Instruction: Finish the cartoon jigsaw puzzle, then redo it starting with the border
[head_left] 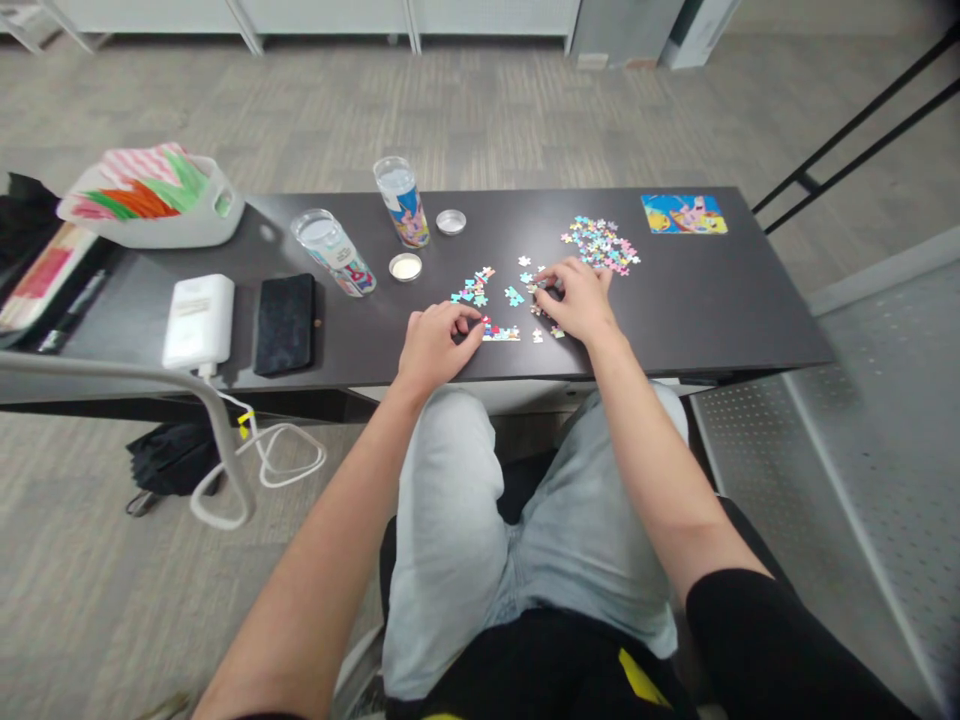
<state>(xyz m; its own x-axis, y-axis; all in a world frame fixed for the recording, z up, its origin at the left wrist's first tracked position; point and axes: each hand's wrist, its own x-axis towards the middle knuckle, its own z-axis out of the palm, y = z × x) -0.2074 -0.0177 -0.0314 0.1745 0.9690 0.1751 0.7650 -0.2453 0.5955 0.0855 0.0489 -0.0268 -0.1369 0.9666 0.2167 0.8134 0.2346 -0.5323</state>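
My left hand [441, 345] rests on the dark table with thumb and index finger drawn close together, at the left end of a joined strip of jigsaw puzzle pieces [501, 332]. Whatever lies between those fingertips is hidden. Above it lies a second joined section of puzzle pieces [471, 290], angled, and a small teal cluster of pieces [514, 296]. To the right, my right hand [576, 298] reaches down with bent fingers, its fingertips closed at a small puzzle piece [532, 288]. Several loose pieces lie around and partly under this hand.
Behind my right hand is a heap of puzzle pieces [600, 243], with a picture card [684, 214] farther right. Two clear cylinders [403, 203] and two round lids [451, 221] stand left of centre. A black phone [285, 324], white charger [199, 320] and white basket [225, 200] occupy the left.
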